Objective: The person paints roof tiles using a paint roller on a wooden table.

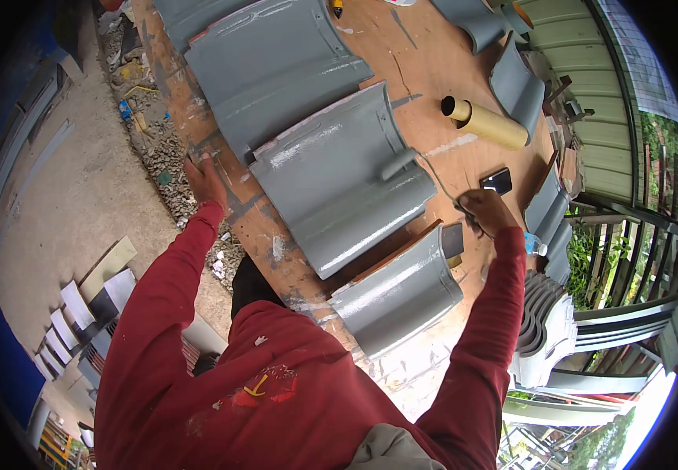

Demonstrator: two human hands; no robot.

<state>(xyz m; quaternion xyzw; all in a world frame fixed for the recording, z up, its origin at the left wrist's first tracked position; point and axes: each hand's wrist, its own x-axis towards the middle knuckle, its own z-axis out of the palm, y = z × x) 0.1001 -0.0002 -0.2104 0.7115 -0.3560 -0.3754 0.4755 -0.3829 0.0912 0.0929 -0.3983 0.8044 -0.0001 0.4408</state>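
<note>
My right hand (486,210) is closed round the handle of a small paint roller (399,165). The roller's grey sleeve rests on a curved roof tile (339,176) coated in glossy wet-looking grey. My left hand (205,182) is at the near edge of the wooden tabletop (254,205), fingers slightly apart, with no object visible in it. Above the middle tile lies another grey roof tile (272,66). Below it is a smaller grey tile (398,294), with reddish-brown showing along its upper edge.
A cardboard tube (488,125) and a phone (498,182) lie on the table's far side. More grey tiles (517,82) stand along that edge. A water bottle (535,245) and stacked tiles (544,321) are at right. Gravel (168,168) and concrete floor border the near side.
</note>
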